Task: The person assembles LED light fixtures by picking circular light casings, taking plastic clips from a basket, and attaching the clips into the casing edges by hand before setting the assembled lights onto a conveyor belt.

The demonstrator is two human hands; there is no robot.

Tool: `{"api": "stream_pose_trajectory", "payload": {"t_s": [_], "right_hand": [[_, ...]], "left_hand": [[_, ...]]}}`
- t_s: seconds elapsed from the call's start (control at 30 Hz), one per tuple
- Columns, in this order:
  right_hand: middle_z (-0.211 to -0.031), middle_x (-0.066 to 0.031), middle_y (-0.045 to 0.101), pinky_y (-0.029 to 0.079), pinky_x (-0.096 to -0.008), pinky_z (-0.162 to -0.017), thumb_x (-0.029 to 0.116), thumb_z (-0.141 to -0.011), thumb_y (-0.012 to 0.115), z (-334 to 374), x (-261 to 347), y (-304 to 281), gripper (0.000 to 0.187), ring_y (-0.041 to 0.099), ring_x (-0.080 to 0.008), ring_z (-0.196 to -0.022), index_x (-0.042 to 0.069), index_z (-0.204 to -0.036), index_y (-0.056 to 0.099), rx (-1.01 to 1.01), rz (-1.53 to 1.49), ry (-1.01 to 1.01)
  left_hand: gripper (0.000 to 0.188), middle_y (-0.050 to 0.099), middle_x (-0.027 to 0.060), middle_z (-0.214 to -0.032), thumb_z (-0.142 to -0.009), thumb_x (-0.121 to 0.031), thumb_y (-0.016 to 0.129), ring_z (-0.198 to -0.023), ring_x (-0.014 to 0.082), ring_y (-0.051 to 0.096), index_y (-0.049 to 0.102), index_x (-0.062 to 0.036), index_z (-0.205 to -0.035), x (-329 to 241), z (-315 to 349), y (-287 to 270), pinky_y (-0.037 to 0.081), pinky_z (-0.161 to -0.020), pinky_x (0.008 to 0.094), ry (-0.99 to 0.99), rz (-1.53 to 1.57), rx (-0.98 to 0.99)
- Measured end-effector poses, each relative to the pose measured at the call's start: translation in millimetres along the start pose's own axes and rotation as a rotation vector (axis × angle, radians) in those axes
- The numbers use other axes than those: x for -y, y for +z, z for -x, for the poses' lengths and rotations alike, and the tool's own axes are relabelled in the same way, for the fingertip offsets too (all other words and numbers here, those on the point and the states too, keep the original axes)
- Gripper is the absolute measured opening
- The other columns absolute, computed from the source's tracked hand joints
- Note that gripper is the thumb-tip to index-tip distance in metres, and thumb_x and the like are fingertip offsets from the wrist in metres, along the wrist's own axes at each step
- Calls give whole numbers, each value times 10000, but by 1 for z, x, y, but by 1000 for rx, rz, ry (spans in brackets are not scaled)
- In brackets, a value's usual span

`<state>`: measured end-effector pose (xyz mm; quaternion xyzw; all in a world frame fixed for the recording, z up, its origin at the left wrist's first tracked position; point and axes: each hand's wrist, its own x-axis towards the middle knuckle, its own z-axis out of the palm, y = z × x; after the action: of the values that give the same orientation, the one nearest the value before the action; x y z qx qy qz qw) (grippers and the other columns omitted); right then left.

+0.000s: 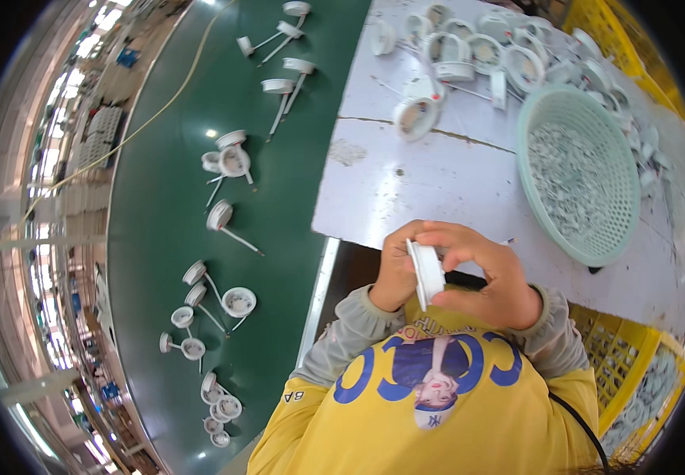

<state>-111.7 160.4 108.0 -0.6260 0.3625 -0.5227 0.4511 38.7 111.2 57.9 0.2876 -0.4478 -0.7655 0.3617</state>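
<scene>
Between my two hands, close to my chest, a white round light fitting (430, 273) with a flanged rim stands on edge. My left hand (394, 269) is closed on its left side, with the fingers partly hidden behind the rim. My right hand (489, 273) grips the other side, thumb low and fingers curled over the top. A short wire end (509, 241) shows just beyond my right hand; where it leads is hidden. In front of my hands lies the white tabletop (382, 190).
A pale green perforated basket (526, 170) holding many small clear-and-white pieces sits at the right. Behind it are piled white round fittings (445, 47). More fittings with wires (234, 161) lie along the green conveyor belt (279, 237) at left. Yellow crates (608, 340) stand at right.
</scene>
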Motion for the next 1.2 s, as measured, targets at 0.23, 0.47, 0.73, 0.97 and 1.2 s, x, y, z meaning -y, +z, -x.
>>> {"api": "stream_pose_trajectory", "payload": {"t_s": [0.23, 0.47, 0.73, 0.97, 1.2], "right_hand": [[-872, -153, 586, 457, -314, -624, 68, -759, 620, 11, 18, -28, 152, 578, -306, -763, -10, -876, 561, 144, 402, 347], [-689, 26, 507, 329, -198, -507, 79, -865, 519, 159, 46, -123, 106, 412, -58, -565, 20, -922, 586, -770, 573, 420], [-710, 23, 514, 330, -204, -546, 350, -889, 496, 542, 170, -222, 359, 437, -77, -613, 13, -944, 606, -1809, 1319, 645], [-1046, -183, 565, 388, -417, -865, 378, -873, 464, 748, 206, -209, 439, 519, -338, -980, 32, -1135, 535, -1376, 2076, 1888], [-1163, -56, 521, 356, -311, -923, 136, -859, 524, 319, 134, -243, 292, 456, -185, -1106, 89, -1146, 529, -1068, 1457, 583]], "left_hand": [[362, 542, 30, -807, -787, -337, 617, -689, 64, 509, 508, -27, -938, 1, -4, -14, 419, -595, 194, 152, 5, 82], [213, 540, 27, -834, -877, -186, 529, -712, 89, 526, 496, -53, -1040, -18, -23, -72, 427, -590, 216, 371, -305, -417], [288, 512, 41, -911, -857, -167, 538, -762, 111, 522, 489, -40, -1111, -108, 16, -251, 447, -619, 236, 569, -579, -962], [401, 513, 119, -1124, -878, -271, 520, -1008, 185, 502, 479, 8, -1164, -111, 26, -336, 402, -812, 272, 170, -839, -1008], [350, 540, 42, -888, -880, -324, 520, -766, 125, 470, 536, 19, -945, -92, 19, -303, 363, -629, 220, 23, -859, -760]]}}
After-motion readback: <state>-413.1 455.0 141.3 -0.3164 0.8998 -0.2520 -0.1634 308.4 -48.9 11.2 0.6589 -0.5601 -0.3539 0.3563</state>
